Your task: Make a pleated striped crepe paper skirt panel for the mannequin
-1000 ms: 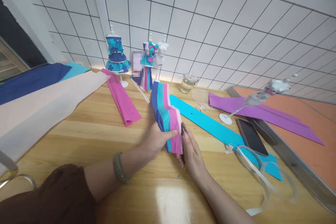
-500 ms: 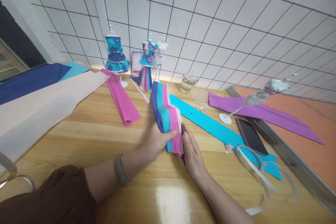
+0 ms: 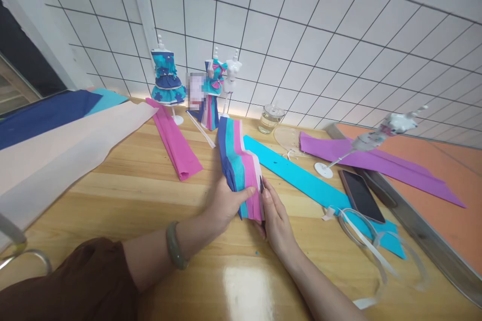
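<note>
My left hand (image 3: 226, 200) is closed on a layered crepe paper strip (image 3: 235, 155), its thumb pressed flat over the pink band. Dark blue, turquoise, pink and pale stripes run along the strip, which stands up from my grip and bends partway. Against its right edge, my right hand (image 3: 276, 218) is closed with the fingers curled together. A narrow dark thing (image 3: 262, 184) shows between those fingers and the paper; its kind is mostly hidden. Beyond the strip lies a flat bright blue paper band (image 3: 293, 173).
At the back stand dressed mini mannequins (image 3: 167, 80) and a glass of liquid (image 3: 270, 119). A bare mannequin (image 3: 387, 128), phone (image 3: 361, 195), purple paper (image 3: 410, 168) and white ribbon coils (image 3: 361, 228) are on the right. Pink paper (image 3: 175, 145) and large sheets (image 3: 68, 145) lie left.
Almost nothing differs. Both hands keep their hold at the strip, and the view has shifted very slightly.
</note>
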`<state>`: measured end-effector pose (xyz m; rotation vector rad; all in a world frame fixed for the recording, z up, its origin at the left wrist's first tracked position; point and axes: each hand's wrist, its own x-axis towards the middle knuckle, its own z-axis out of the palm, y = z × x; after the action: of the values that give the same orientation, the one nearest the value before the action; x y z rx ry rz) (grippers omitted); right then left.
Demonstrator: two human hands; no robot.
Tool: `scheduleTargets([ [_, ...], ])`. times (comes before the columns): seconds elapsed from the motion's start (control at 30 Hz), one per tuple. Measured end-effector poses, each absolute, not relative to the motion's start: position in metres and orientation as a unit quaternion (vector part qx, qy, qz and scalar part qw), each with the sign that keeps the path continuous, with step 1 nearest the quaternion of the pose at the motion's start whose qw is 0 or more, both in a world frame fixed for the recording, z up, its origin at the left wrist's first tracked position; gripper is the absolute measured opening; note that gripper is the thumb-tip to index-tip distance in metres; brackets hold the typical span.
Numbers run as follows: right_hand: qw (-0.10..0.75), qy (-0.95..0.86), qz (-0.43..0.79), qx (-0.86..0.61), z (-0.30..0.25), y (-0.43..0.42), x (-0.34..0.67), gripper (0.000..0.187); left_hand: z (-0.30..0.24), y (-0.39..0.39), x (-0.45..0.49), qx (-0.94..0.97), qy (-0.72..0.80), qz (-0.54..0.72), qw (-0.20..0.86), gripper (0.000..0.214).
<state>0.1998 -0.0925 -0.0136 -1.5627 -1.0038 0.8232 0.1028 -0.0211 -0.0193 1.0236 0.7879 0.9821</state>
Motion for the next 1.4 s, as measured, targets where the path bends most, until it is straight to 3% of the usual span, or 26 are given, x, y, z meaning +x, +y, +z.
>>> scheduleTargets([
  [1.4,0.531,-0.409,0.373,-0.642,-0.0051,-0.0876,0.1954,0.068,-0.0204,-0.0203,0.1024,0.462,0.358,0.453,0.673,0.051],
])
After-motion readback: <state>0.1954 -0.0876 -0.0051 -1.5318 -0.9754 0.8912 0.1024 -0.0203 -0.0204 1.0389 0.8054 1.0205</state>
